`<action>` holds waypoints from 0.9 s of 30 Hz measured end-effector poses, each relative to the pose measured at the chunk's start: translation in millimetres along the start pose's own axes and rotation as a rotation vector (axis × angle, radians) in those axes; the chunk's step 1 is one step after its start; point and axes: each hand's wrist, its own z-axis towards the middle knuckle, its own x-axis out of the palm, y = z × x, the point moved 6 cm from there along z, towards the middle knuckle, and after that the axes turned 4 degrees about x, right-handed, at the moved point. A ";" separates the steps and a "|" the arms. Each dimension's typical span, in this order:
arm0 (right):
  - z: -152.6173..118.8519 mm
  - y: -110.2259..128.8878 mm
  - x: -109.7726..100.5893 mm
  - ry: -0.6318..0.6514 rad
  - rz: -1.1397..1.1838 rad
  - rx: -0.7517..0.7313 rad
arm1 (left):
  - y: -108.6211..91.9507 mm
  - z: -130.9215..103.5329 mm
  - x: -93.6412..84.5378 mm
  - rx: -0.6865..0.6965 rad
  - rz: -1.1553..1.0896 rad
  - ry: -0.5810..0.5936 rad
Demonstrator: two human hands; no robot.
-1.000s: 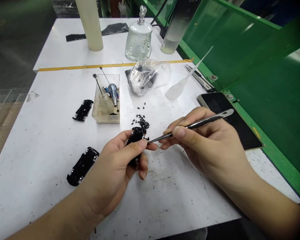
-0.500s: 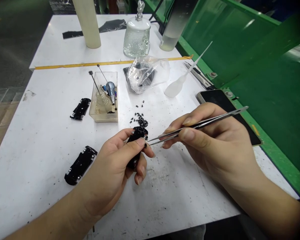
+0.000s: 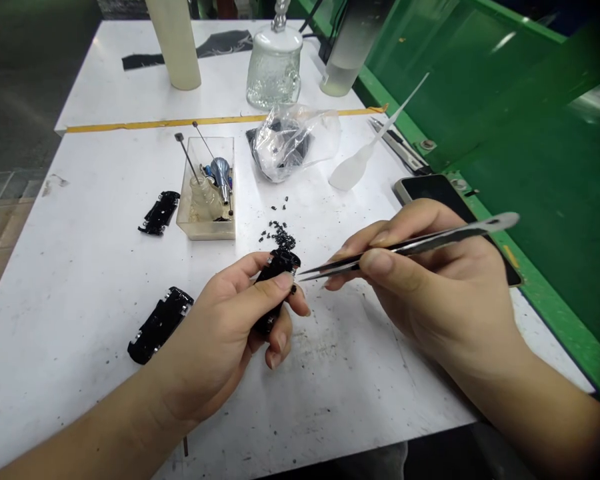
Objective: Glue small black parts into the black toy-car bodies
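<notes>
My left hand point(image 3: 245, 313) pinches a small black part shaped like a toy-car base point(image 3: 266, 323), tilted, with shiny metal bits along its edge; my thumb covers part of it. In my right hand point(image 3: 440, 293) is a pair of metal tweezers point(image 3: 415, 245), their tips slightly apart beside the black part's right edge. A tiny black piece point(image 3: 293, 289) shows by my left thumb tip. Behind the held part lies a pile of tiny black pieces point(image 3: 283, 235). Two similar black bases rest to the left, one nearer point(image 3: 160, 325) and one farther point(image 3: 160, 213).
A clear box point(image 3: 206, 235) holds a small bottle and tools. Behind are a plastic bag point(image 3: 285, 150), a white squeeze bulb point(image 3: 353, 170), a glass jar point(image 3: 274, 70) and a pale cylinder point(image 3: 177, 47). A phone point(image 3: 425, 190) lies near the green wall point(image 3: 545, 193) on the right.
The tweezers have rolled in my right hand, showing their broad side, and their tips sit slightly higher. My left hand keeps the black base; the whole view has shifted a little.
</notes>
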 end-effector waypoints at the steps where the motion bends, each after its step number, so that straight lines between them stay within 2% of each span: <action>1: -2.2 2.0 0.0 -0.034 -0.033 -0.030 | 0.0 0.2 0.0 0.005 -0.002 -0.003; 4: -9.3 10.1 4.4 -0.042 -0.123 -0.155 | 1.4 -0.1 -0.8 -0.004 -0.009 -0.016; 6: -12.6 12.3 5.9 -0.032 -0.162 -0.186 | 2.6 -0.9 -1.9 -0.012 -0.011 -0.025; 16: -13.5 17.2 9.7 -0.061 -0.223 -0.202 | 0.9 -0.5 -1.6 0.056 -0.003 -0.048; 27: -13.5 16.1 11.4 -0.043 -0.238 -0.234 | 2.1 -1.5 -3.3 0.007 -0.039 -0.061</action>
